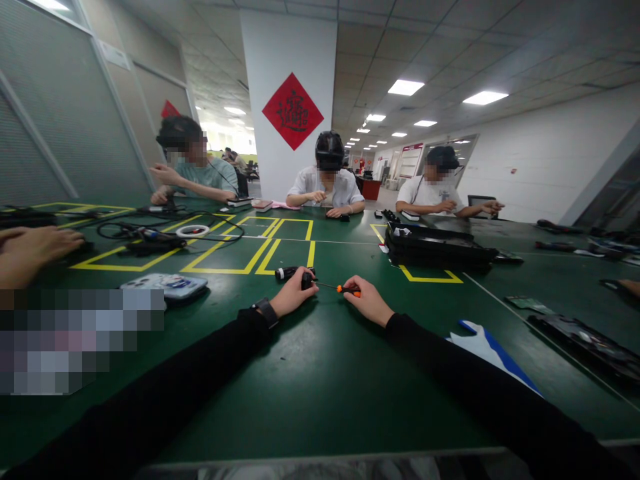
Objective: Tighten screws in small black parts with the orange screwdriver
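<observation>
My right hand [367,300] is closed around the orange and black handle of a screwdriver [349,291]. Its thin shaft points left, toward my left hand [295,293]. Between the fingers of that hand sits a small black part [306,280], and the shaft's tip reaches it or lies very close; I cannot tell whether they touch. Just behind my left fingers lies a dark cylindrical object [286,273] with a pale band, partly hidden by the hand. A dark watch is on my left wrist.
The green table [320,387] carries yellow tape outlines. A phone [173,287] lies to the left, near black cables [150,237] and a white ring [193,231]. Black casings [435,247] stand back right; a blue-white sheet [493,353] lies by my right arm. Several people sit around.
</observation>
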Demonstrator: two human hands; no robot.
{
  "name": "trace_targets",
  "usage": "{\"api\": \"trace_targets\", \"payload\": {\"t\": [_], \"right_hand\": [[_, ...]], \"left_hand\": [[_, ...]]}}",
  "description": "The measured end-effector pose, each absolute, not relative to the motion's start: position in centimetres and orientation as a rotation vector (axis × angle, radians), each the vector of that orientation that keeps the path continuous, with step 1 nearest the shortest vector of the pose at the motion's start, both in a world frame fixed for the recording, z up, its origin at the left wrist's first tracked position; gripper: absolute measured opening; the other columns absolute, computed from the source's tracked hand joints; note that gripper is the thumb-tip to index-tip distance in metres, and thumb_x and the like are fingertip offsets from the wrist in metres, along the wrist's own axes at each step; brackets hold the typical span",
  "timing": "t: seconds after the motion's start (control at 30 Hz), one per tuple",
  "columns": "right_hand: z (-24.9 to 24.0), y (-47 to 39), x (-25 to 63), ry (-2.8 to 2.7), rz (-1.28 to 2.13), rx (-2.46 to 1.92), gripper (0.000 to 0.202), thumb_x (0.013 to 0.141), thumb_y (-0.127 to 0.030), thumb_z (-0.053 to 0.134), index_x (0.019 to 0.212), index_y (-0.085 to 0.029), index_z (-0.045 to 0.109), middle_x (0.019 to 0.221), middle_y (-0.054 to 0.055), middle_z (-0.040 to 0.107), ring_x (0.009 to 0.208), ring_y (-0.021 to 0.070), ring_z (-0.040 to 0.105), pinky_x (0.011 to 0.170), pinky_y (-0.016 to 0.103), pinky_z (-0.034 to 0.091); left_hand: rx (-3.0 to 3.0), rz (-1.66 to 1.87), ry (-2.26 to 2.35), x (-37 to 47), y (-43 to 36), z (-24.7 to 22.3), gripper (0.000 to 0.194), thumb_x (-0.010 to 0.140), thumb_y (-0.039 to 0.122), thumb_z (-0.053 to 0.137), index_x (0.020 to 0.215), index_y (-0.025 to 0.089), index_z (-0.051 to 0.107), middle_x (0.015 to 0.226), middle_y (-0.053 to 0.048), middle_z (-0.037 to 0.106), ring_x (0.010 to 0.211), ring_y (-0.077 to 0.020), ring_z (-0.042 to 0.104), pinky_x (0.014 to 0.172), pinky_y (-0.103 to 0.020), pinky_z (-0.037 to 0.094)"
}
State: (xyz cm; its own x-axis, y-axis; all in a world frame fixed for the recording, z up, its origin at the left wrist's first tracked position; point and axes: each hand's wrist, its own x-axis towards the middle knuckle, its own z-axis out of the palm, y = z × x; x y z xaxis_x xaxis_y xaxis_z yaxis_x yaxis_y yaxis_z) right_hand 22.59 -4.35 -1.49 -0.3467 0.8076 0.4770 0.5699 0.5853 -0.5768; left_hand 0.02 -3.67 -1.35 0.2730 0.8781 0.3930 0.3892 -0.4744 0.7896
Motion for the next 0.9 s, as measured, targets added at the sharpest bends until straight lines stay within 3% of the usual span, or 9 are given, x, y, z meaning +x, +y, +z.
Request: {"api": "trace_targets", "payload": {"t": [0.13, 0.23, 0.37, 0.57, 0.7, 0.9], "right_hand": [[-1.42, -4.63, 22.49, -2.042, 0.468, -1.053, 0.02, 0.071, -0.025, 0.057, 0.089, -0.017, 0.052, 0.086, 0.002, 0.056, 0.08, 0.013, 0.051, 0.074, 0.028, 0.04], [-1.32, -4.49, 22.39, -2.023, 0.482, -1.092, 0.02, 0.077, -0.03, 0.05, 0.092, -0.017, 0.055, 0.087, 0.003, 0.057, 0.081, 0.0133, 0.051, 0.075, 0.028, 0.04], [-1.24, -4.13, 22.4, -2.103, 0.374, -1.118, 0.028, 0.085, -0.029, 0.037, 0.076, -0.016, 0.06, 0.078, 0.004, 0.058, 0.078, 0.0138, 0.049, 0.075, 0.028, 0.037], [-1.42, -4.36, 22.56, -2.097, 0.427, -1.053, 0.015, 0.079, -0.029, 0.049, 0.084, -0.016, 0.056, 0.084, 0.002, 0.057, 0.079, 0.0129, 0.05, 0.074, 0.027, 0.039], [-1.4, -4.59, 22.45, -2.073, 0.462, -1.054, 0.021, 0.074, -0.03, 0.056, 0.09, -0.017, 0.054, 0.087, 0.002, 0.057, 0.079, 0.0127, 0.05, 0.074, 0.027, 0.04], [-1.3, -4.24, 22.3, -2.115, 0.344, -1.118, 0.025, 0.085, -0.028, 0.039, 0.081, -0.016, 0.06, 0.082, 0.004, 0.058, 0.081, 0.0137, 0.049, 0.077, 0.028, 0.037]], "left_hand": [[2.007, 1.142, 1.121, -0.01, -3.58, -1.43, 0.028, 0.07, 0.029, 0.055, 0.093, 0.018, 0.045, 0.079, 0.001, 0.053, 0.072, -0.0124, 0.052, 0.075, -0.03, 0.041], [2.014, 1.142, 1.115, -0.04, -3.51, -1.49, 0.028, 0.07, 0.028, 0.055, 0.093, 0.018, 0.044, 0.08, 0.001, 0.054, 0.073, -0.0126, 0.052, 0.076, -0.03, 0.041], [2.003, 1.142, 1.103, -0.09, -3.42, -1.61, 0.028, 0.071, 0.03, 0.055, 0.094, 0.018, 0.044, 0.079, 0.001, 0.054, 0.073, -0.0126, 0.053, 0.075, -0.03, 0.042], [2.011, 1.163, 1.13, -0.12, -3.28, -1.76, 0.027, 0.07, 0.028, 0.055, 0.092, 0.018, 0.045, 0.077, 0.001, 0.053, 0.07, -0.0117, 0.051, 0.073, -0.029, 0.042], [2.028, 1.154, 1.138, -0.14, -3.27, -1.77, 0.027, 0.07, 0.029, 0.055, 0.093, 0.018, 0.045, 0.078, 0.001, 0.053, 0.071, -0.012, 0.052, 0.074, -0.029, 0.042], [2.036, 1.155, 1.148, -0.08, -3.41, -1.65, 0.027, 0.07, 0.029, 0.055, 0.093, 0.018, 0.045, 0.08, 0.001, 0.054, 0.073, -0.0125, 0.053, 0.075, -0.03, 0.042]]}}
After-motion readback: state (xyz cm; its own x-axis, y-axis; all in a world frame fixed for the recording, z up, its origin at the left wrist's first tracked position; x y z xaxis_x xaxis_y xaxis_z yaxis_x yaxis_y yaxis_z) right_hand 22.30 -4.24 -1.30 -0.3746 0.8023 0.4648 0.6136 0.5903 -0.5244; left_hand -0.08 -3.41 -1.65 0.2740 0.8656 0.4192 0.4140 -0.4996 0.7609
